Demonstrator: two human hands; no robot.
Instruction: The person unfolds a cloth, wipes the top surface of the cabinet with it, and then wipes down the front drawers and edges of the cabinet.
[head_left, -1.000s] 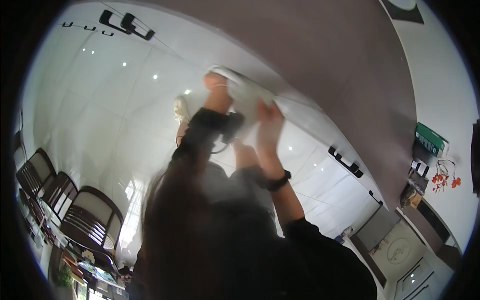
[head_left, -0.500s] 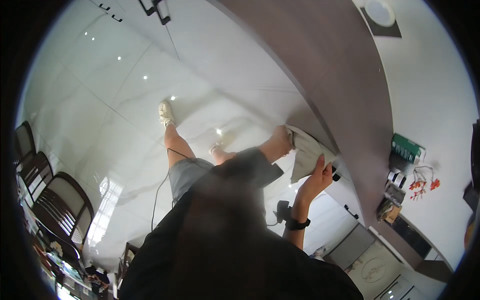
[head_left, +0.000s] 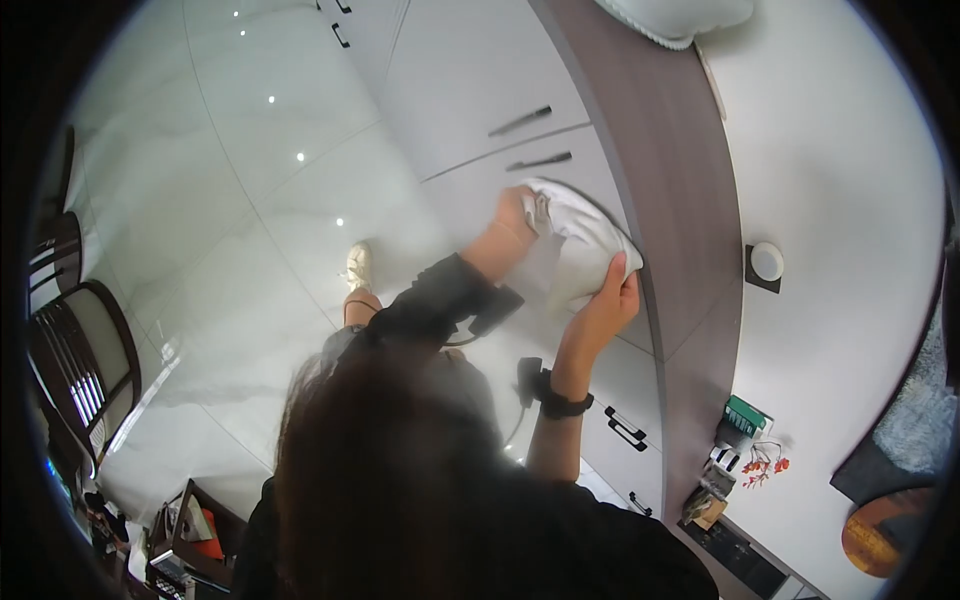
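A white cloth (head_left: 584,242) is stretched between my two hands beside the front edge of a wood-topped cabinet. My left hand (head_left: 513,218) grips its left end, where the fabric bunches up. My right hand (head_left: 612,298) pinches the other end, thumb and fingers pressed together close to the counter edge. Part of the cloth hangs below the hands in front of the cabinet doors. A black band (head_left: 563,400) with a small dark device circles my right wrist, and another dark device (head_left: 495,310) sits by my left forearm.
The brown countertop (head_left: 690,200) curves along my right, holding a white padded object (head_left: 680,15) at the far end. Books (head_left: 745,415) and red flowers (head_left: 765,465) stand nearer. White cabinet doors with dark handles (head_left: 540,160) lie below. Dark wooden chairs (head_left: 85,350) are at left.
Both hands have moved up and left in the view with the cloth, which is now more gathered. The view has shifted along the cabinet, bringing the white padded object into sight.
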